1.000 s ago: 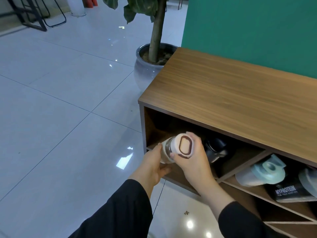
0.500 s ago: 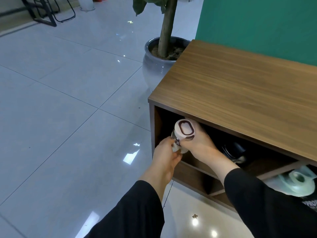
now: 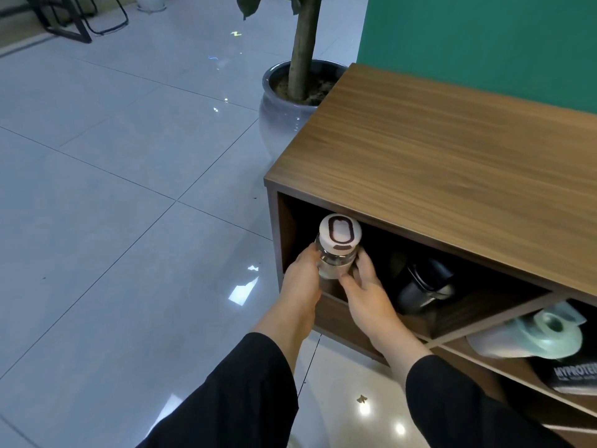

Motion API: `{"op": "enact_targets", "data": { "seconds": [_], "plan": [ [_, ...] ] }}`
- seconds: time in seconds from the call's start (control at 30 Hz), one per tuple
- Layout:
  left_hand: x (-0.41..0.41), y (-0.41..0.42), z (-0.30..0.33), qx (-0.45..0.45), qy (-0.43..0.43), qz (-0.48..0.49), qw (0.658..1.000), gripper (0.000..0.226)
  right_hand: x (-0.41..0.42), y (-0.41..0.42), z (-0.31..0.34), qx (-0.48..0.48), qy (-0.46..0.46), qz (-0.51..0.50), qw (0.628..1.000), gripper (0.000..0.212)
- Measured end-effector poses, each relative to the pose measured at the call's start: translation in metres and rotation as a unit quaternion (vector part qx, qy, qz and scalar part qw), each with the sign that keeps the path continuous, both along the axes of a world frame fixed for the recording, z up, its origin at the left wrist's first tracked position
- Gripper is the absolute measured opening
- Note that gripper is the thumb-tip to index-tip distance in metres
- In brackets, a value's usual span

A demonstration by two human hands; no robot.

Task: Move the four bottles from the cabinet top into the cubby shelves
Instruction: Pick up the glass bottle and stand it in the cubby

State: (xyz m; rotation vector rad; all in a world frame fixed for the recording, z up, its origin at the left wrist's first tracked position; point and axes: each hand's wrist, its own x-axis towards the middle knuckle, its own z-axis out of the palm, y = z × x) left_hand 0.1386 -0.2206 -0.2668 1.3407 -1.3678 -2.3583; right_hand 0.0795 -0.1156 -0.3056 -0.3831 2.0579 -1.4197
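Note:
A clear bottle with a white cap [image 3: 339, 236] stands upright at the mouth of the leftmost cubby of the wooden cabinet [image 3: 452, 176]. My left hand [image 3: 302, 276] grips its left side and my right hand [image 3: 361, 286] grips its right side, both around the glass body below the cap. A black bottle [image 3: 423, 286] lies tilted in the same cubby, to the right. In the cubby further right a clear bottle with a pale green lid [image 3: 533, 334] lies on its side above a black MYPROTEIN bottle [image 3: 575, 376]. The cabinet top is bare.
A grey pot with a tree trunk [image 3: 290, 95] stands on the tiled floor just behind the cabinet's left end. A green wall [image 3: 484, 37] rises behind the cabinet. Black metal frames [image 3: 71, 21] sit far off at the top left.
The bottle has gone from tilted, cap toward me, to upright inside the leftmost cubby's opening. My right hand slid from the cap down to the body; the view moved closer.

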Motion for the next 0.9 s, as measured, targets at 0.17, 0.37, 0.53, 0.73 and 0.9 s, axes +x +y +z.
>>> {"op": "enact_targets", "data": {
  "seconds": [0.17,0.37,0.53,0.73,0.9],
  "plan": [
    [0.000,-0.008,-0.004,0.038,0.023,0.009,0.999,0.020,0.016,0.004,-0.002,-0.026,-0.008,-0.040,0.999,0.071],
    [0.001,-0.003,0.000,0.003,-0.004,-0.006,1.000,0.030,0.014,0.002,-0.008,-0.016,-0.001,-0.018,1.000,0.071],
    [-0.001,0.002,0.001,-0.006,-0.012,0.007,1.000,0.028,0.012,0.005,-0.008,0.006,0.005,0.009,1.000,0.071],
    [0.013,0.009,0.001,-0.002,-0.159,-0.160,0.974,0.032,0.043,0.053,-0.015,0.005,0.015,-0.093,0.996,0.038],
    [-0.002,0.042,0.000,-0.122,-0.113,-0.315,0.935,0.037,0.057,0.092,-0.025,0.006,0.042,-0.260,0.965,0.038]
  ]
}}
